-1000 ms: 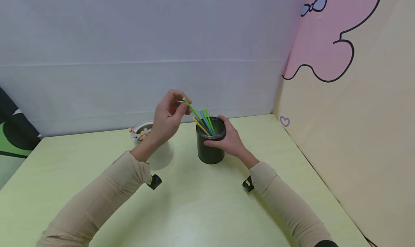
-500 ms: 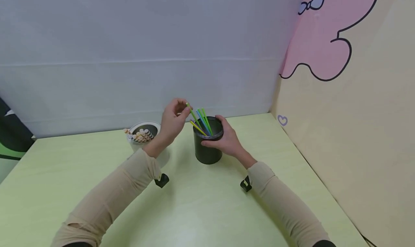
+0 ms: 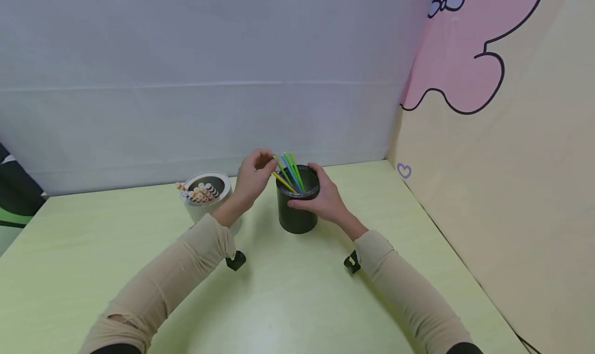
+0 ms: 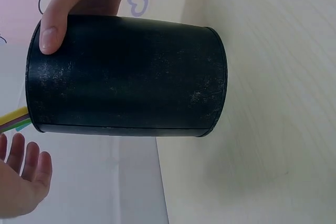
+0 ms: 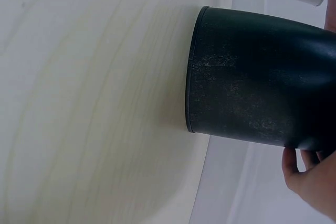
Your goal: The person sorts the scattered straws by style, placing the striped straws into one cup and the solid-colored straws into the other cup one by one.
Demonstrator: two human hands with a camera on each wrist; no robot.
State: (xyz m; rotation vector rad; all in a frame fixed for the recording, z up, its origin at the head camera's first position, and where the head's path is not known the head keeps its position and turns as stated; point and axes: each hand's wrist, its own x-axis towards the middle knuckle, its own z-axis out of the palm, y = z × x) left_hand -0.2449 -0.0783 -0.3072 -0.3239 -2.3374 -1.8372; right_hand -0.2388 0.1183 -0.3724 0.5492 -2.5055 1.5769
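A black cylindrical cup (image 3: 297, 217) stands upright, with several thin coloured straws (image 3: 292, 173) leaning in it: green, blue, yellow and purple. My right hand (image 3: 327, 199) grips this cup round its upper right side, the thumb across the front just under the rim. At the cup's left, my left hand (image 3: 253, 178) pinches a green straw (image 3: 280, 167) near its top end, and the straw's lower part is inside the cup. In the left wrist view the cup's wall (image 4: 126, 77) fills the middle, while the pinching fingertips are outside the frame.
Left of the black cup is a white cup (image 3: 197, 212) holding several striped straws (image 3: 203, 193), partly behind my left wrist. Both cups are near the back edge of the pale table (image 3: 279, 302). A white sheet (image 3: 186, 126) hangs behind, and a beige wall (image 3: 525, 188) borders the right.
My left hand has moved right and down, lowering the green straw deeper into the black cup. More of the white cup shows. My right hand keeps its grip in place.
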